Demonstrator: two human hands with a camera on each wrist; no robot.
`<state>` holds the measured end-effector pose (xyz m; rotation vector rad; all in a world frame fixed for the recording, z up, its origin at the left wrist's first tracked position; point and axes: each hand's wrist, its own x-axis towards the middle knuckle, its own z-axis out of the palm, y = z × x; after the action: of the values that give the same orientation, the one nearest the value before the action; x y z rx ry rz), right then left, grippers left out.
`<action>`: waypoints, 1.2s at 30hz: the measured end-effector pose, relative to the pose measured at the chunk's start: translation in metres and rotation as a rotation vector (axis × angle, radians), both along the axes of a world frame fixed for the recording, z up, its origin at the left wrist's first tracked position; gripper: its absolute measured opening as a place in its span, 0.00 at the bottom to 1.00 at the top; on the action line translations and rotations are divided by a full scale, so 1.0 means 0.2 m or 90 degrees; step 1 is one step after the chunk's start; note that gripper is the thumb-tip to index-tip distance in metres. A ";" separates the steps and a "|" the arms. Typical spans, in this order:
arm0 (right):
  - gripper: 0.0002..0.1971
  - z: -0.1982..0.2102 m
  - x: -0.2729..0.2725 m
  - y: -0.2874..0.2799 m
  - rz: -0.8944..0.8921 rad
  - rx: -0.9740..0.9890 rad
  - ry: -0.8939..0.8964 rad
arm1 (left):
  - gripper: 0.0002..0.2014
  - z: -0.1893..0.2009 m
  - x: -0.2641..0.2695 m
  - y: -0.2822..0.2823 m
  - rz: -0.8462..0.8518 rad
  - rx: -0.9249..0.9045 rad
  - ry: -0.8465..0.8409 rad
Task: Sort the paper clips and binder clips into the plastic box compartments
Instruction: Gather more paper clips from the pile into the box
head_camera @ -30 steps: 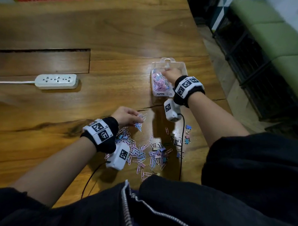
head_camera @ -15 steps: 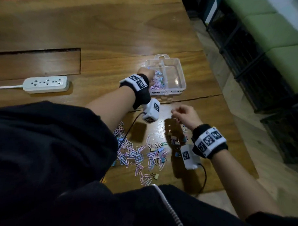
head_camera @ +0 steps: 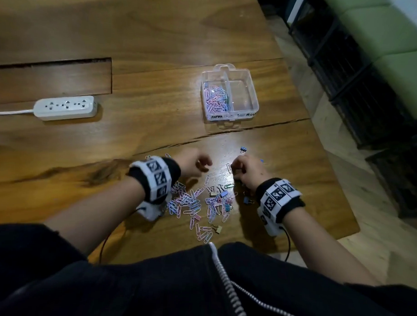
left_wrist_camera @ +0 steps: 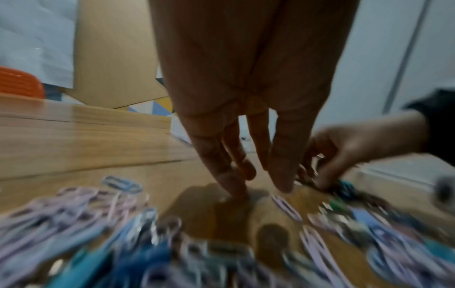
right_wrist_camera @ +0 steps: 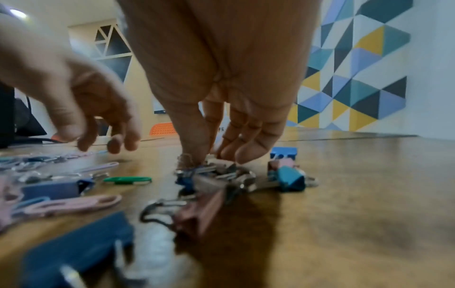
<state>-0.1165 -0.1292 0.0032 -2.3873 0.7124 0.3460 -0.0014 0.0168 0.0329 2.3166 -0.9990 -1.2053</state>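
Left hand [head_camera: 195,165] low over the brown wooden table [head_camera: 159,38], fingers [left_wrist_camera: 221,165] pointing down and loose, holding nothing. Right hand [head_camera: 245,169] pinching a bunch of little metal binder clips [right_wrist_camera: 216,171] on the table. Pile of pink and blue paper clips [head_camera: 189,204] between the wrists. Clear plastic box [head_camera: 251,88] farther back, paper clips in its left part. White power strip [head_camera: 65,107] off to the left.

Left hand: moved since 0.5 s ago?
Yes. The left hand came back from the plastic box toward the person, down to the clip pile.
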 end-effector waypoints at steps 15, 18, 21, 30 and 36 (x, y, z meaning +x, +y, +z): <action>0.16 0.03 -0.06 0.04 0.141 -0.132 -0.016 | 0.15 -0.15 -0.24 0.12 -0.133 0.005 -0.238; 0.14 0.04 -0.06 0.02 0.110 -0.139 -0.011 | 0.14 -0.15 -0.24 0.13 -0.130 0.018 -0.241; 0.20 0.04 -0.07 0.03 0.148 -0.122 0.012 | 0.13 -0.14 -0.24 0.13 -0.123 0.012 -0.248; 0.09 0.01 -0.06 0.10 0.216 -0.125 -0.039 | 0.11 -0.07 -0.20 0.09 0.165 -0.089 0.008; 0.14 0.00 -0.07 0.11 0.207 -0.108 -0.042 | 0.20 -0.10 -0.30 0.11 -0.034 0.026 -0.079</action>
<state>-0.1300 -0.1078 0.0026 -2.6668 0.3334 0.3500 -0.0617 0.0378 0.0129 2.4361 -1.0940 -1.1228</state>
